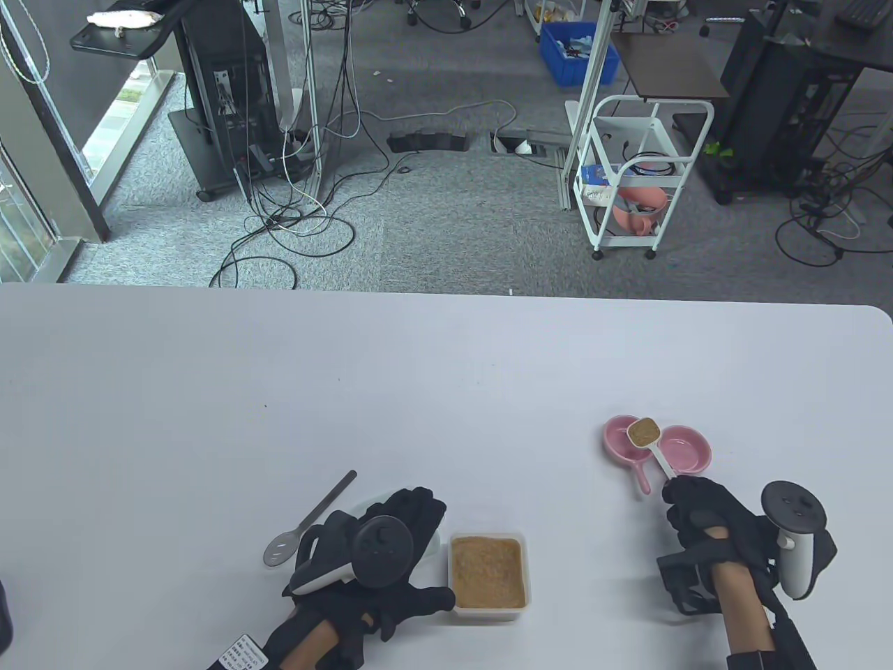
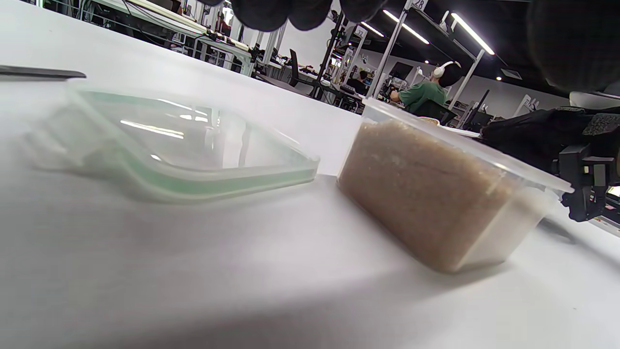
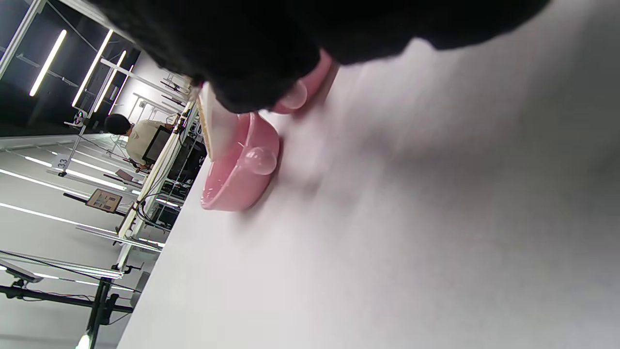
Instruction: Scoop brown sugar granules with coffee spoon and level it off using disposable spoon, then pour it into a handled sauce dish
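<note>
Nearest the table view's bottom edge, both gloved forearms reach in, each with a tracker strapped on the back of the hand. On the near left, the left hand (image 1: 391, 551) lies low over a clear lid (image 2: 169, 145) with a green seal, fingers relaxed and stretched out, holding nothing; its thumb reaches toward the wall of the clear tub (image 1: 488, 607) just to its right. That tub is filled almost to the rim with brown sugar granules (image 1: 487, 572). Just left of the hand, a grey disposable spoon (image 1: 307, 522) lies flat on the white table (image 1: 279, 391), its handle pointing far and right.

Over on the near right, the right hand (image 1: 704, 520) has its fingers curled around the handle of the white coffee spoon (image 1: 652, 447). The spoon's bowl, level with brown sugar, hangs over the pink handled sauce dish (image 1: 680, 450), above where its 2 round wells meet. The dish's handle points toward the near side, just left of the spoon's handle. In the right wrist view, the spoon sits close above the dish's rim.
</note>
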Tool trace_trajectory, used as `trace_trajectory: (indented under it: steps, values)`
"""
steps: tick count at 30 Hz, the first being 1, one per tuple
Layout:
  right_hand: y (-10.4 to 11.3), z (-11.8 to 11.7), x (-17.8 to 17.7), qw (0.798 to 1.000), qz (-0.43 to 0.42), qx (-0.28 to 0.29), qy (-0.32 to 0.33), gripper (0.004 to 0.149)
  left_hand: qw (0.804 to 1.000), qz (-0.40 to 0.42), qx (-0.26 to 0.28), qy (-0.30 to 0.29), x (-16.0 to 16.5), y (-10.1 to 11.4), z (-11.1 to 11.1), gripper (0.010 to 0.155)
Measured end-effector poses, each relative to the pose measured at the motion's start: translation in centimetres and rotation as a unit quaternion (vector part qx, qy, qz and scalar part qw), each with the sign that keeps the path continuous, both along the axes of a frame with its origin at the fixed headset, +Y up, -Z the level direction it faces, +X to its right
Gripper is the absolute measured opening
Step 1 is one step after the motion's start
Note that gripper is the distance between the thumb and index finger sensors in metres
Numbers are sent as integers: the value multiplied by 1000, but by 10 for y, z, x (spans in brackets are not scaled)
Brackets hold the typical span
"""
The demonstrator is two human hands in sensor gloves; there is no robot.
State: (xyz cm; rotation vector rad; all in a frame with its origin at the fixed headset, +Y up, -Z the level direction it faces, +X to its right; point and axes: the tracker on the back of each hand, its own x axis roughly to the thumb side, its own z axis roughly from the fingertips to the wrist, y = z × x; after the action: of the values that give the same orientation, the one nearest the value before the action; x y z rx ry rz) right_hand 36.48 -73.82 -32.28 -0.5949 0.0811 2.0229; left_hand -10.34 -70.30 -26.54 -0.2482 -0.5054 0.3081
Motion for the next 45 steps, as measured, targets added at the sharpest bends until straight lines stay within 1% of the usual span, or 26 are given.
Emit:
trace_trajectory:
  steps: [5,12,17,23,28,35,41,45]
  values:
    - [7,-1,-7,997,76,9,8,43,1000,-3,-2,-2,0,0,0,107]
    - [16,-3,-19,983,180,27,21,42,1000,-6,-3,-2,0,0,0,107]
    - [23,-3,-26,968,245,43,27,42,1000,-8,-3,-3,1,0,0,107]
    - [29,-2,-36,943,325,60,38,42,1000,-11,-4,-4,1,-1,0,107]
    - [33,-1,-43,924,374,68,46,42,1000,-12,-5,-6,1,-1,0,107]
    - [38,1,-53,893,438,84,55,42,1000,-13,-4,-6,1,-1,0,107]
    - [42,3,-64,855,505,103,59,42,1000,-15,-6,-7,1,-2,0,107]
    - [43,5,-75,815,564,113,68,42,1000,-17,-7,-8,1,-2,0,107]
